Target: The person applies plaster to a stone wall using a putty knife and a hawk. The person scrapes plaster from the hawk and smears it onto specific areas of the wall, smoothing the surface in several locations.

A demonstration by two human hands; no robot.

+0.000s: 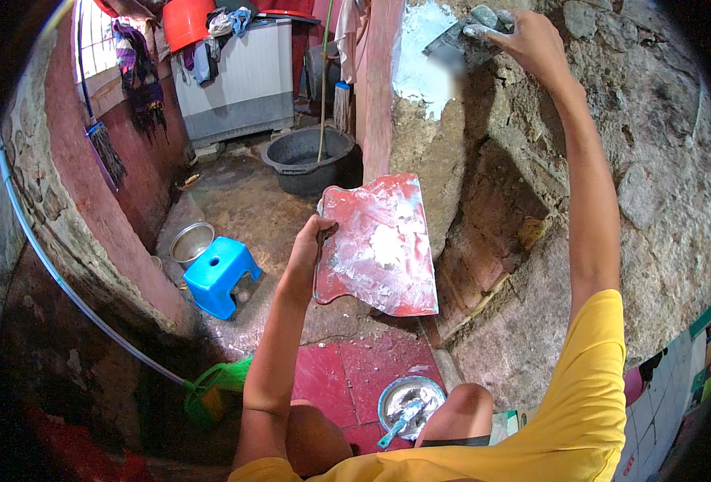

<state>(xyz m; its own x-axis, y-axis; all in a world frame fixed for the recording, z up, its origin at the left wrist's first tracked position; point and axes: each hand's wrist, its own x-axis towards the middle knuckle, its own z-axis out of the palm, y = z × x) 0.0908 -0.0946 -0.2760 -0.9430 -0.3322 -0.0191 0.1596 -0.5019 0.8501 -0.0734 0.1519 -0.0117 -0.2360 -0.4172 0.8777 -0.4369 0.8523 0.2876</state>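
My left hand (pixel 315 239) grips the left edge of a red board (pixel 343 277) smeared with white plaster, a thick dab near its middle. High on the right, my right hand (pixel 532 46) is closed round the grey handle of a scraper (pixel 449 40). Its dark flat blade lies against the rough wall, over a patch of wet white plaster (pixel 422 22); part of the blade is blurred. Between my knees stands a round bowl (pixel 383 399) of white paste. A blue-handled tool (pixel 396 427), its end coated in paste, rests in it.
The bare stone wall (pixel 653 145) fills the right side, with a broken hollow (pixel 492 217) showing brick. A blue stool (pixel 215 269) and metal bowl (pixel 192 241) stand at the left. Farther back are a black tub (pixel 311 157) and a white washing machine (pixel 239 76).
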